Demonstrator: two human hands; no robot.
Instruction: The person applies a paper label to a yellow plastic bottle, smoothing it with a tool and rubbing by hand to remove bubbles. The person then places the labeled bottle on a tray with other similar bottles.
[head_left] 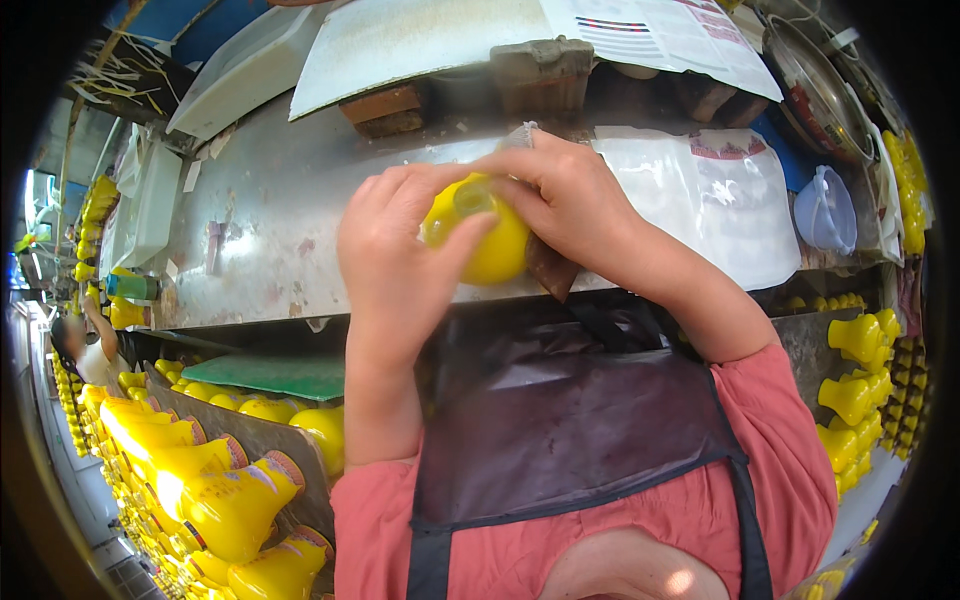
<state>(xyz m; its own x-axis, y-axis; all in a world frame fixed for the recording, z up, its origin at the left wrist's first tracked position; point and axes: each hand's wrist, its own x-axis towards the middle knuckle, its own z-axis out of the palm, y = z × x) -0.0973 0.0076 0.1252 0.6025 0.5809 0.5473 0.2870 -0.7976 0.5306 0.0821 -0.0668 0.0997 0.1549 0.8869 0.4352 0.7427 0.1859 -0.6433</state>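
Note:
A glossy, round yellow vessel (497,252) is held between my two hands above the near edge of the metal worktable. My left hand (392,225) curves round its left side, with the thumb across its front. Over the top and right side bends my right hand (580,190), its fingers meeting those of the left. A small round, greyish neck or knob shows between the thumbs, blurred. Something pale grey, like a scrap of cloth, sits by a right finger (524,134). A brown flat piece (552,268) lies just under my right wrist.
Rows of yellow vessels (235,505) stand at the left, with more at the right (855,400). Behind my hands are a grey block (542,75), bricks (383,108) and a white board (420,40). A plastic sheet (700,215) and lilac bucket (826,210) lie rightward. Another person (95,350) is far left.

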